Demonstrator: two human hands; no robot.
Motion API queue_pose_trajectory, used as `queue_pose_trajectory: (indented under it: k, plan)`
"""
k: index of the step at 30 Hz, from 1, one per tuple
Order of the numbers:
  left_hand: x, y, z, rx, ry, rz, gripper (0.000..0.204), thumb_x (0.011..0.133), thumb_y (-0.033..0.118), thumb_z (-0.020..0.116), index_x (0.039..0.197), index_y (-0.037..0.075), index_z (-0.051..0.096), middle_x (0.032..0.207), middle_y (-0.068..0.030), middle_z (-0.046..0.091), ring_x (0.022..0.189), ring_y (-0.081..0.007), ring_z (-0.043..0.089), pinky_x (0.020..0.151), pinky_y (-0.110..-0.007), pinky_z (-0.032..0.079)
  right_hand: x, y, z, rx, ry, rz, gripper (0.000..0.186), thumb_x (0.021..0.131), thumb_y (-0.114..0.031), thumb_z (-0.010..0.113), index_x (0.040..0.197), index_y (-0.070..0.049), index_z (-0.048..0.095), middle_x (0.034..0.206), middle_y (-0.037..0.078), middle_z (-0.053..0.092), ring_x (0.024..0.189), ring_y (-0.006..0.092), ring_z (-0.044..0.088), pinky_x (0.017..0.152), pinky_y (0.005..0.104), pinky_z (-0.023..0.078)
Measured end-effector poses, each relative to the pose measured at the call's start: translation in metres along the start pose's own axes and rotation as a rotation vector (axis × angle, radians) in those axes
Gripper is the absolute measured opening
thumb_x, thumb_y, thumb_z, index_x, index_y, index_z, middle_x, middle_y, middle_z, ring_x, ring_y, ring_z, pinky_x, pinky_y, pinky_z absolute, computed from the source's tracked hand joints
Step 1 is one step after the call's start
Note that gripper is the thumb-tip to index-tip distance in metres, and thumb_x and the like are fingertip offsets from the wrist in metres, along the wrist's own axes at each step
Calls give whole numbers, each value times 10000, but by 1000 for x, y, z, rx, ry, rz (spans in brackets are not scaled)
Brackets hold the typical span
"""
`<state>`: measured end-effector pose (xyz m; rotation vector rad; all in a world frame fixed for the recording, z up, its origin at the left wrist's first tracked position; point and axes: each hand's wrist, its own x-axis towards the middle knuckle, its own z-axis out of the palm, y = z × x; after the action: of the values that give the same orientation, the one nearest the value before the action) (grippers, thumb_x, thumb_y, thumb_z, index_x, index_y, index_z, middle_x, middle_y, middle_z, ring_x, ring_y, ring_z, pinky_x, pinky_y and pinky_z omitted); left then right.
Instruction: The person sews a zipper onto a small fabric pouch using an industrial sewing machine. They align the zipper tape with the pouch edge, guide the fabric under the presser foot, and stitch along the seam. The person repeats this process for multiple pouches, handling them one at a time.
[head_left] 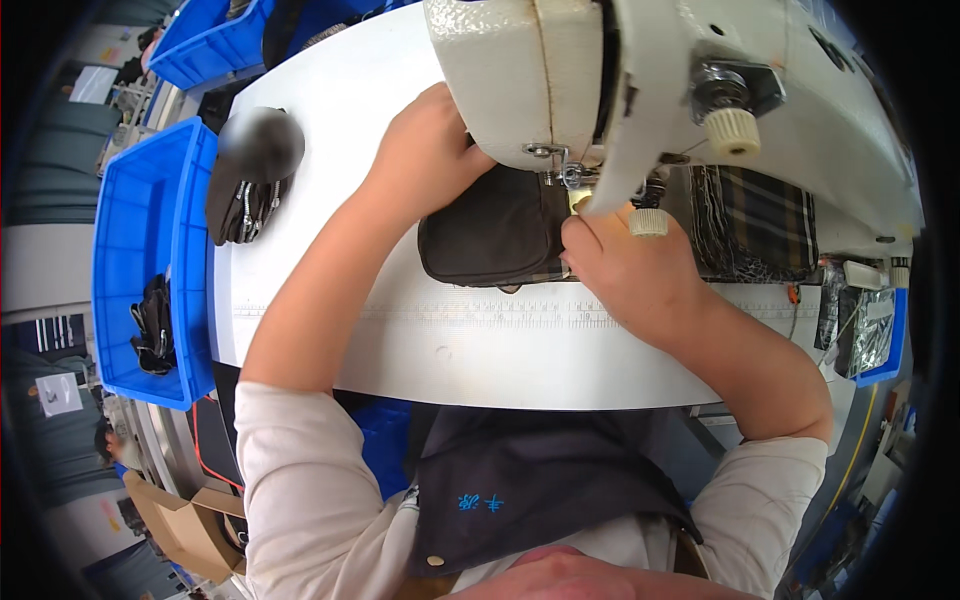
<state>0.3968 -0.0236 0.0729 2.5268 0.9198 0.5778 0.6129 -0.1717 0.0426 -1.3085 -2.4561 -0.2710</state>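
A dark brown fabric pouch [485, 235] with rounded corners and piped edges lies flat on the white sewing table, its right edge beneath the needle area of a white sewing machine [510, 90]. My left hand [430, 145] grips the pouch's far left edge with the thumb over it; the other fingers are mostly hidden behind the machine head. Close to the presser foot [572, 178], my right hand [640, 265] has its fingers curled and pinched on the pouch's right edge. The machine partly covers those fingertips.
Dark plaid fabric pieces [765, 225] lie right of my right hand. A dark bundle with zippers [250, 190] rests at the table's left. Beyond that edge stands a blue bin [188, 250] holding black pieces. A printed ruler scale [450, 308] crosses the table near its front.
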Motion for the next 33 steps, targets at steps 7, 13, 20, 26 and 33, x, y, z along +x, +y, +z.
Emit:
queue_pose_trajectory:
  k: [7,13,20,26,33]
  plan:
    - [-57,48,5,82,-78,252,544,737,235,865,1231,51,732,1316,-84,700,1144,-334,590,1013,-441,514,-5,-4,-6,88,-15,17,124,801,-121,703,911,-67,681,784,43,627,727,227,681,631,370,540]
    - [-59,41,15,141,-65,233,427,834,190,763,1233,40,736,1322,-71,697,1053,-286,620,927,-377,558,-5,-4,-10,117,-13,-5,146,900,-188,717,933,-47,701,804,49,634,747,219,695,644,375,548]
    - [-65,58,26,239,-13,200,397,875,218,747,1232,46,741,1278,-50,704,1041,-241,621,907,-328,563,-7,-6,-8,189,-50,-1,119,867,-150,736,898,-45,688,793,64,616,728,226,687,625,374,544]
    - [-65,59,24,210,-56,126,392,890,191,735,1271,98,738,1322,-22,705,1179,-284,645,967,-368,563,-5,-8,-8,200,-27,2,94,854,-120,721,879,-46,667,789,65,602,712,228,674,621,376,541]
    - [-56,44,27,257,23,196,393,872,229,738,1230,67,747,1320,-36,692,1075,-239,619,918,-331,560,-4,-8,-6,130,-60,-32,272,854,-73,680,1108,19,712,805,62,614,727,217,669,620,361,540]
